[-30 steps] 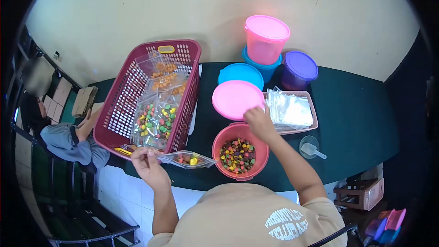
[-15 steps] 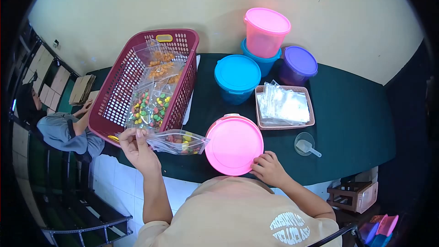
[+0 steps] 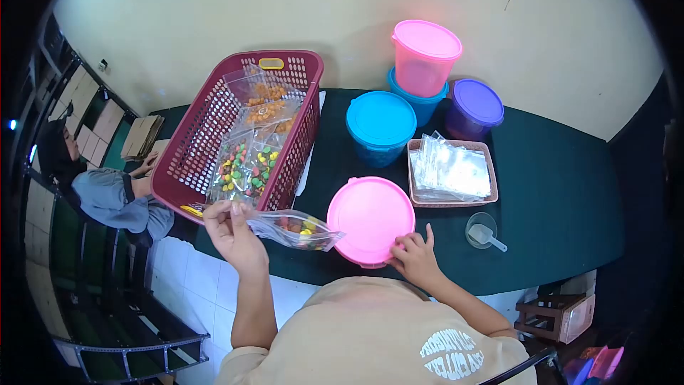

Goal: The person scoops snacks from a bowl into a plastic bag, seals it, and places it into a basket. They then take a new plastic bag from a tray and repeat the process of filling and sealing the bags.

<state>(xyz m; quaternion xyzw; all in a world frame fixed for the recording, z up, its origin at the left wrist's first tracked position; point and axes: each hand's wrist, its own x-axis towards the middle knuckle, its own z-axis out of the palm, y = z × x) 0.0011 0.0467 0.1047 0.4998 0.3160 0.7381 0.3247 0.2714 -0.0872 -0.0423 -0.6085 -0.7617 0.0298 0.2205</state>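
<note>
My left hand (image 3: pixel 239 242) pinches the end of a clear zip bag (image 3: pixel 303 231) holding red, yellow and green snack pieces. The bag lies tilted on its side, its far end against the edge of a round pink lid (image 3: pixel 370 217). The lid sits on a tub in front of my body, hiding nearly all of the tub. My right hand (image 3: pixel 415 257) grips the lid's lower right rim with its fingers curled over the edge, one finger raised. Left of centre, a maroon basket (image 3: pixel 184 117) contains bags of colourful snack pieces (image 3: pixel 246 167) and bags of orange snacks (image 3: pixel 269 108).
Lidded tubs stand behind: blue (image 3: pixel 381 125), pink (image 3: pixel 426 60) on another blue one, and purple (image 3: pixel 476 108). A small basket (image 3: pixel 456 203) holds clear bags (image 3: pixel 450 170). Beside it, a scoop (image 3: pixel 488 237) rests in a cup. Another person (image 3: pixel 107 192) sits at the left by cardboard.
The whole view has shifted slightly. The zip bag's far end now overlaps the pink lid's edge a little more. One finger of my right hand has lifted from the rim.
</note>
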